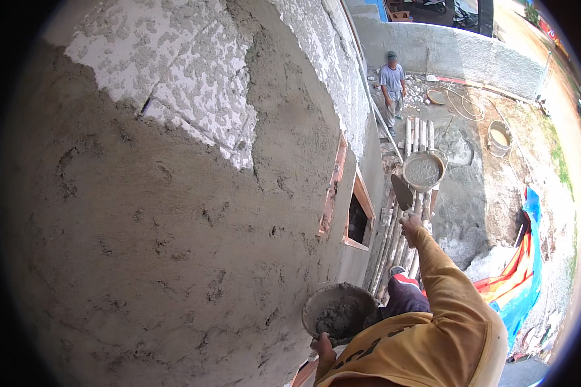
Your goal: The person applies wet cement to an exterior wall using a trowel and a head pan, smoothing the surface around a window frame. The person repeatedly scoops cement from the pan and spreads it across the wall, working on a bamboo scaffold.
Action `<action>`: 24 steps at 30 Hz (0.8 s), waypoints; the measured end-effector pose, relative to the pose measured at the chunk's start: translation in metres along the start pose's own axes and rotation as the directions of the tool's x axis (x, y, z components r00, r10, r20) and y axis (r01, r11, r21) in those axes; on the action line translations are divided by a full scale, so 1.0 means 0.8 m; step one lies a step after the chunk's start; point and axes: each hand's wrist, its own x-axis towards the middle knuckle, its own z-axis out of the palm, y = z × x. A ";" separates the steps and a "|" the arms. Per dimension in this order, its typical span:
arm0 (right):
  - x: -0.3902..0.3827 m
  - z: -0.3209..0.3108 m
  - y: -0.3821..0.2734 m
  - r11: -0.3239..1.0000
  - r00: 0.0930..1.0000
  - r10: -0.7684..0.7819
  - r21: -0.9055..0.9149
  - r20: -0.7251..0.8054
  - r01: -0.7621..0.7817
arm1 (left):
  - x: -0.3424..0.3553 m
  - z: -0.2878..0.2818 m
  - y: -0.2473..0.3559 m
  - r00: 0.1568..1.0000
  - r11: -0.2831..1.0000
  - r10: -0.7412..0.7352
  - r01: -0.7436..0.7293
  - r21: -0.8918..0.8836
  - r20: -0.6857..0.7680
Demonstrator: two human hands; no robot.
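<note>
My right hand (pixel 412 227) is closed round the handle of a pointed trowel (pixel 402 192), my arm stretched out to the front. The blade is beside a round bucket (pixel 407 182) of wet grey mix, which rests on the poles; whether blade and rim touch I cannot tell. Close to my body, my left hand (pixel 324 347) grips the near rim of a dark bowl (pixel 310 302) that has thick grey mortar (pixel 342 316) in it. At my left rises a wall (pixel 161 238) covered with rough wet plaster, with a bare whitish patch (pixel 187 71) higher up.
Wooden poles (pixel 386 235) form the narrow platform under me. A wood-framed opening (pixel 360 216) is in the wall. Down on the ground stand a person (pixel 392 84) and another bucket (pixel 499 138). A blue and orange tarp (pixel 523 277) lies at right.
</note>
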 end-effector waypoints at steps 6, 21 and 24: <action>-0.045 0.022 0.086 0.958 0.955 0.280 -0.096 0.095 -0.271 | -0.015 0.006 0.017 0.997 0.999 -0.046 0.047 -0.022 0.067; -0.055 0.114 -0.147 0.987 0.935 -0.150 0.103 0.322 0.123 | -0.035 0.042 0.015 0.996 0.994 -0.093 0.093 0.064 -0.009; -0.055 0.103 -0.088 1.000 0.941 -0.004 -0.003 0.337 0.006 | -0.051 0.045 0.026 0.995 0.989 0.045 -0.033 0.143 -0.085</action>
